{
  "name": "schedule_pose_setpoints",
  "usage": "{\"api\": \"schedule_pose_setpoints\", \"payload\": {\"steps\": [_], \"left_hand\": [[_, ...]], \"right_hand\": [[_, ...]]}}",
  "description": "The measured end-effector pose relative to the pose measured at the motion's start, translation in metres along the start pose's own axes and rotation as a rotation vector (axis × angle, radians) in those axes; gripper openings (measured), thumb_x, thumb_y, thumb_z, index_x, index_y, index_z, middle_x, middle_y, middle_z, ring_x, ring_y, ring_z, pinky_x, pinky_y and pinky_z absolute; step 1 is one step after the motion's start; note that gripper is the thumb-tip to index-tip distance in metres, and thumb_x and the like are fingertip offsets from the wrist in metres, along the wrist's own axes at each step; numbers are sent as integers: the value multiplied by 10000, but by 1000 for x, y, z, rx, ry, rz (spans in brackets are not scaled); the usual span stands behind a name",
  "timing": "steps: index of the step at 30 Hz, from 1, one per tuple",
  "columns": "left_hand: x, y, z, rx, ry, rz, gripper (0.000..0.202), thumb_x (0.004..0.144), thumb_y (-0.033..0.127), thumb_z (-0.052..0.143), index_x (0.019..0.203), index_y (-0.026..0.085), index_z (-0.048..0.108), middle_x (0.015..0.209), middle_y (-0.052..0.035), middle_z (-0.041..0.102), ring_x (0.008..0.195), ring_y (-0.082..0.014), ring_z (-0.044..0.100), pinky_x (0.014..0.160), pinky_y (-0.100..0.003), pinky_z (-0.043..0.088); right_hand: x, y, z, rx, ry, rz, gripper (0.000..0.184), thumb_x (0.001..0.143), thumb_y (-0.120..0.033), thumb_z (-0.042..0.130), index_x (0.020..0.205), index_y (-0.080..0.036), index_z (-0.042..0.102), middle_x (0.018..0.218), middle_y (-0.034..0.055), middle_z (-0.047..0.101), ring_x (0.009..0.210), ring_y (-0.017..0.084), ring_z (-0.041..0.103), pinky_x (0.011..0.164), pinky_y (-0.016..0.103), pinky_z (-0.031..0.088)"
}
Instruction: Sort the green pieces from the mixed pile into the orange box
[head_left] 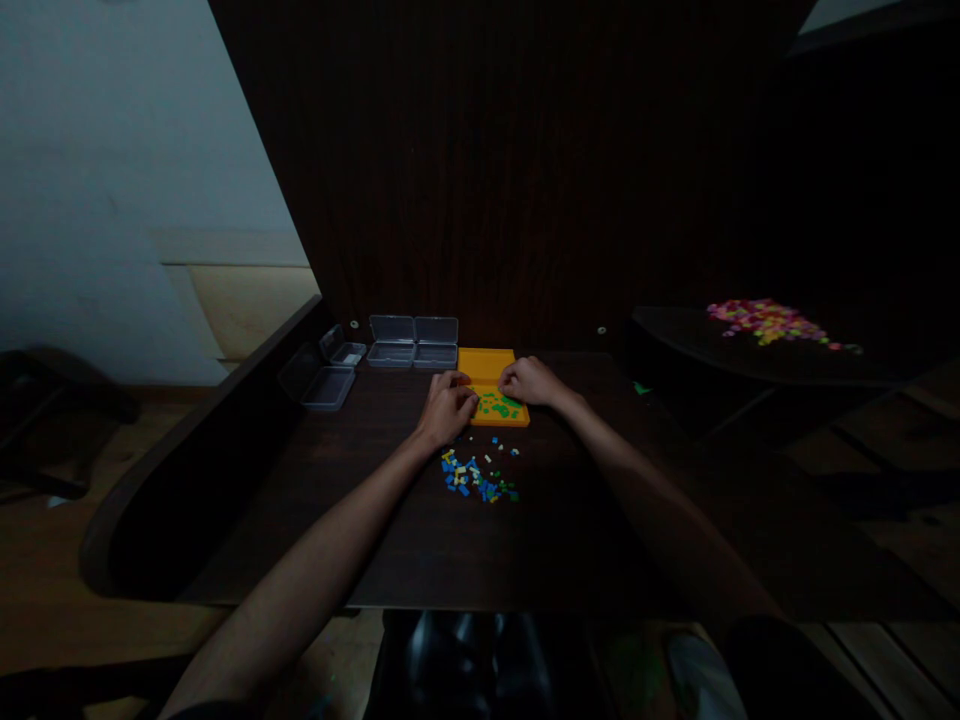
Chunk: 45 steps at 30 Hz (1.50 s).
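Note:
An orange-yellow hinged box (495,422) lies with its lid up near the back of the dark table, and many small green toy bricks (501,407) are scattered in its tray. My left hand (448,408) is curled around the box's left edge, thumb and fingers closed against it. Over the right part of the tray, my right hand (531,382) has its fingertips pinched together; what is between them is too small to make out. In front of the box lies a loose pile of small bricks (465,474) in blue, yellow, white and green.
Clear plastic boxes (414,355) with raised lids stand at the back left, and others (330,388) sit along the left side panel. A tall dark panel (525,180) rises behind the table. At right, a heap of pink and yellow pieces (772,322) lies on another dark surface.

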<state>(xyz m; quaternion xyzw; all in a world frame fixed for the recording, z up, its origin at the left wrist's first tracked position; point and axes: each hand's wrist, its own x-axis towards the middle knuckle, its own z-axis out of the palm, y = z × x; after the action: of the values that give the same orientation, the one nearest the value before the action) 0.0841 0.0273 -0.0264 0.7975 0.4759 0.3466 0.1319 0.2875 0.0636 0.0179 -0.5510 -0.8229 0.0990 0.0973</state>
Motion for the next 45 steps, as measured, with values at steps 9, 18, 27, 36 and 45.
{"api": "schedule_pose_setpoints", "payload": {"steps": [9, 18, 27, 36, 45], "left_hand": [[0, 2, -1, 16, -36, -11, 183, 873, 243, 589, 799, 201, 751, 1158, -72, 591, 1157, -274, 456, 1058, -454, 390], [0, -2, -1, -22, -6, -26, 173, 877, 245, 593, 822, 206, 752, 1136, -64, 606, 1135, -260, 483, 1051, -439, 394], [2, -6, -5, -137, 14, -23, 335, 854, 73, 438, 846, 206, 746, 1108, -48, 626, 1140, -215, 521, 1057, -415, 379], [2, -5, -3, -159, 39, -6, 241, 810, 88, 541, 755, 211, 742, 1085, -35, 647, 1081, -223, 535, 1016, -417, 415], [-15, 19, -18, -286, -15, 243, 160, 748, 87, 616, 757, 199, 730, 929, -30, 675, 944, -197, 583, 897, -375, 458]], "right_hand": [[0, -1, -8, 114, 27, -8, 188, 764, -157, 604, 860, -123, 761, 694, 28, 670, 586, 101, 524, 570, 204, 354], [-6, -12, -30, 110, 106, -45, 236, 769, -146, 583, 910, -125, 771, 695, 38, 668, 589, 110, 519, 587, 219, 350], [-49, -26, -6, 298, 244, -154, 263, 730, -108, 531, 842, -146, 765, 553, -18, 572, 488, 82, 430, 531, 210, 308], [-121, -22, 43, 494, 293, -347, 241, 737, -154, 505, 840, -149, 722, 469, -66, 422, 422, 66, 366, 491, 194, 320], [-125, -25, 31, 539, 71, -545, 103, 772, -224, 615, 782, -152, 690, 541, -41, 528, 470, 68, 442, 519, 191, 364]]}}
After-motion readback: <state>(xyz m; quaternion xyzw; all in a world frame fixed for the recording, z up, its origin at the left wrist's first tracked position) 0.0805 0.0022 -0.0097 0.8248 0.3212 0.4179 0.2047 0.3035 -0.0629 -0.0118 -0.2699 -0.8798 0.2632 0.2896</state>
